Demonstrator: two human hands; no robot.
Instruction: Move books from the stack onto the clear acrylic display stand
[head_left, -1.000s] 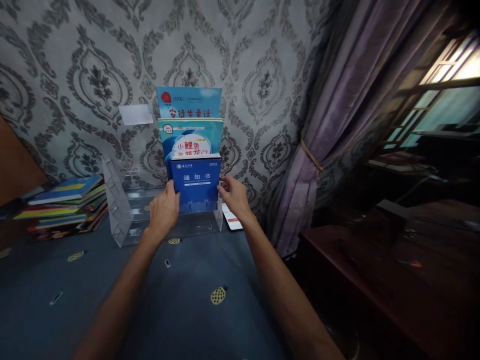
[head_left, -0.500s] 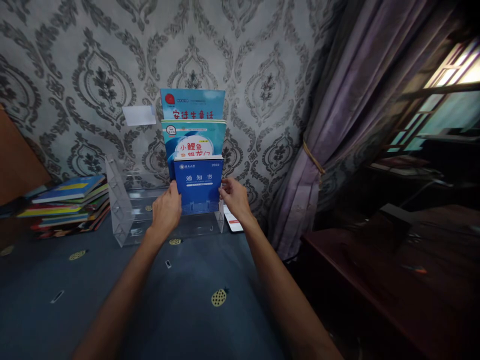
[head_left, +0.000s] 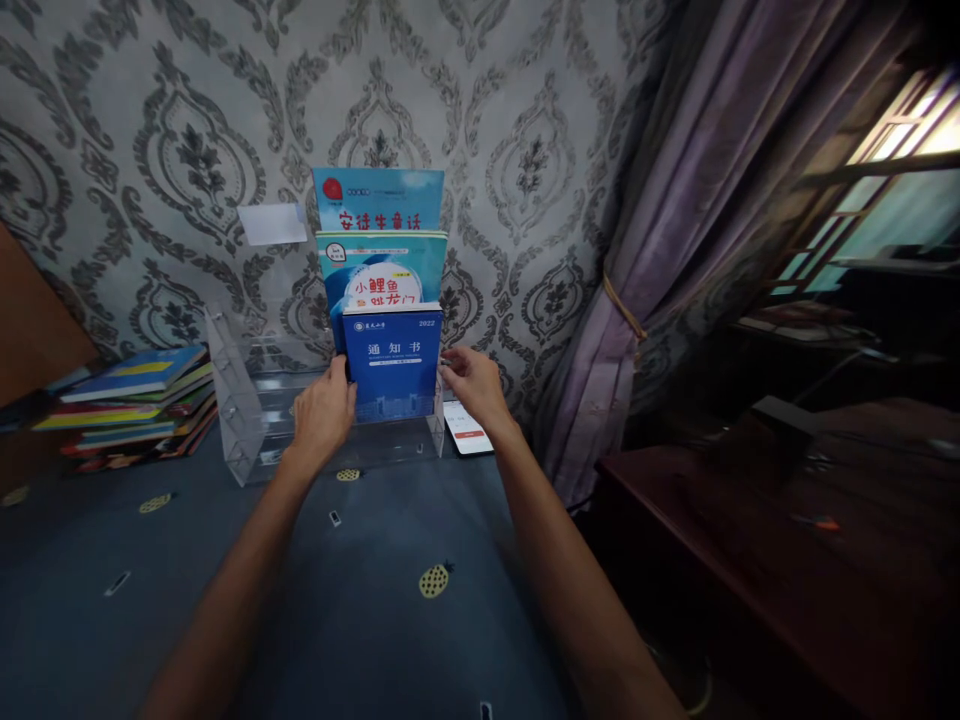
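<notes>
Blue, glossy and upright, and there it is in the middle: a small deep-blue rectangular booklet (head_left: 394,385) with white lettering and "2022" in its top right corner, held between two bare hands! On one side, the left hand (head_left: 324,408) has its fingers bent around the booklet's left edge. On the other, the right hand (head_left: 476,383) brings thumb and fingertips to the right edge. So the hands are apart from each other, both clamped on that one cover, which faces the wearer squarely.

It's at the right part of a clear plastic tiered rack (head_left: 236,400); whether the bottom edge rests in a slot, the see-through material makes impossible to tell. Right behind it, a turquoise-and-blue picture book (head_left: 386,285) with red characters rises higher, and behind that one a light-blue paperback (head_left: 380,198) tops the lot.

Over to the left, beside the rack, sits an untidy pile of colourful thin books (head_left: 139,405). Just beyond the rack's right end, partly behind the right hand, lies a phone with a lit white screen (head_left: 469,432). Beneath it all spreads a dark blue-grey cloth with yellow pineapples (head_left: 390,640), and well off to the right hangs a purple curtain (head_left: 660,240), tied back.
</notes>
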